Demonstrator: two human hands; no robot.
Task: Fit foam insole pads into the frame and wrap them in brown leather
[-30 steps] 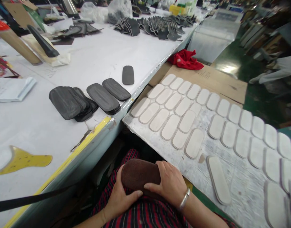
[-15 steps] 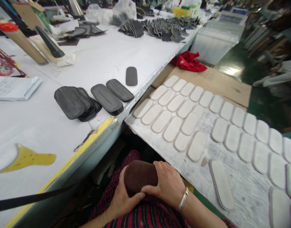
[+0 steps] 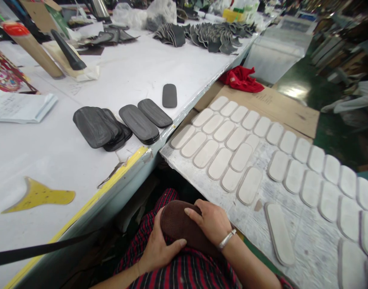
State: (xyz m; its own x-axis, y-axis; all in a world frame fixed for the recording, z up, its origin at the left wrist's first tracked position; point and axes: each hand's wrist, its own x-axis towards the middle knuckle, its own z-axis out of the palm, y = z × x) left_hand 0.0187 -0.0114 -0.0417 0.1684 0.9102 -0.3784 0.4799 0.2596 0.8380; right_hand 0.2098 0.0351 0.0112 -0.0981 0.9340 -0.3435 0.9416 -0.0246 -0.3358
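Over my lap I hold a dark brown oval leather piece (image 3: 180, 224) with rounded ends. My left hand (image 3: 160, 245) grips its left end, the thumb along the near edge and the fingers round the outer side, partly hidden. Across its right part lies my right hand (image 3: 212, 220), thumb pressed on the face and fingers bent over the far edge. The underside of the piece is out of sight. Nearest to my right hand is a board (image 3: 232, 208) bearing rows of pale oval pads (image 3: 250, 185); one pad (image 3: 279, 234) lies apart at a slant.
On the white table (image 3: 120, 72) at left lie stacks of dark oval pieces (image 3: 138, 122), a single dark piece (image 3: 169, 95) and a yellow template (image 3: 41, 196). Farther back are curved dark pieces (image 3: 214, 37). A red cloth (image 3: 242, 78) rests on cardboard (image 3: 280, 105) behind the board.
My right hand has shifted on the brown piece, its thumb moving up from the near edge onto the face. More of the piece shows now. The view has turned slightly left.
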